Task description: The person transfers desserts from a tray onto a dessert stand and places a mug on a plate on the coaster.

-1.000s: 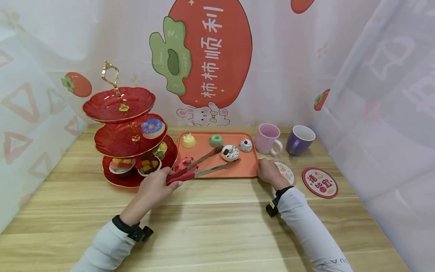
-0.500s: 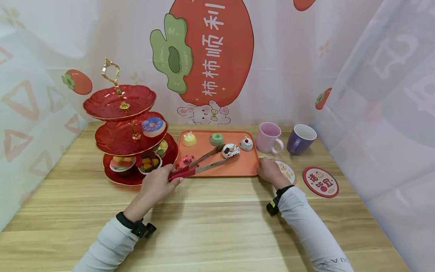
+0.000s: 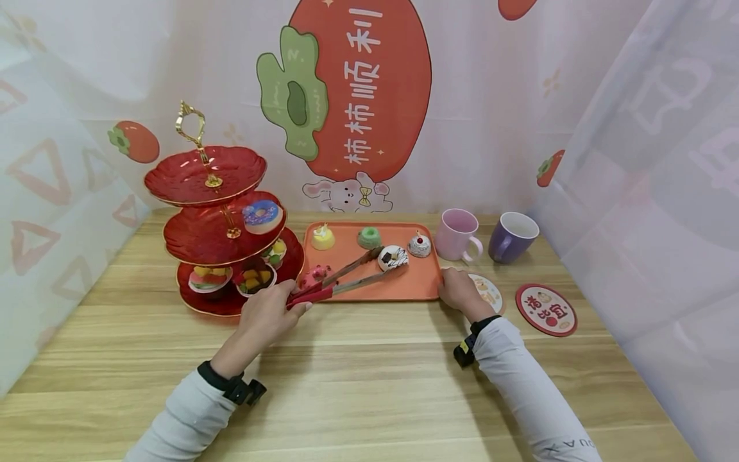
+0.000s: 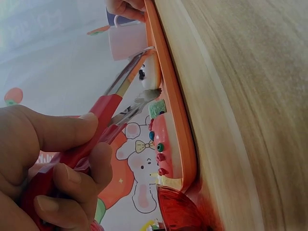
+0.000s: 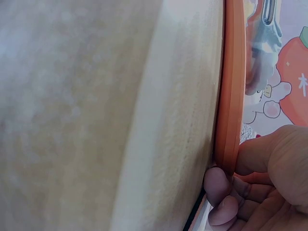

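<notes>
Tongs point(image 3: 340, 280) pinched in your left hand point(image 3: 267, 314) flank the white donut point(image 3: 392, 256); squeeze next, while your right hand point(image 3: 458, 292) grips the tray point(image 3: 416, 289).

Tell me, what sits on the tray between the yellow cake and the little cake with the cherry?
In the head view, a green ring cake sits on the orange tray between the yellow cake and the cherry-topped cake.
</notes>
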Tool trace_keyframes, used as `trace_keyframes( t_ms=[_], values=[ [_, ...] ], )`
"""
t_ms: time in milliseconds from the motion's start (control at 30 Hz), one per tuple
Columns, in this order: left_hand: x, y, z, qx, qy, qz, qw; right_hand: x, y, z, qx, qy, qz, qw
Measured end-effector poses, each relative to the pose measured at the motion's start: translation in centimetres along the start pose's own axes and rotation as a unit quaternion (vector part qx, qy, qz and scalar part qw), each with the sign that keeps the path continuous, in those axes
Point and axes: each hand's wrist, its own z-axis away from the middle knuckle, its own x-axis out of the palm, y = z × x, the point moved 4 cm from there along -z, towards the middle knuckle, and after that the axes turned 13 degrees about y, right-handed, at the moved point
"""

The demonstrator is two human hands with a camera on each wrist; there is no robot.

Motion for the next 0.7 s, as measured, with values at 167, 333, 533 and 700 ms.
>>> trace_keyframes(
  t_ms=[167,333,533,700],
  values=[
    [-0.01,0.04,0.11,0.003,0.003,0.002,1.0,-0.08,0.01,0.05,-0.002,0.006,-0.002,1.0],
    [-0.05,0.07,0.23,0.01,0.009,0.002,0.9999,-0.11,-0.06,0.11,-0.001,0.006,-0.005,1.0],
    [-0.1,-0.04,0.36,0.015,0.016,0.006,0.9998,-0.16,-0.07,0.06,0.004,0.001,-0.001,1.0],
    [-0.59,-0.06,0.55,0.011,0.019,0.013,0.9997,-0.11,-0.04,0.08,0.0,0.003,-0.002,1.0]
  ],
)
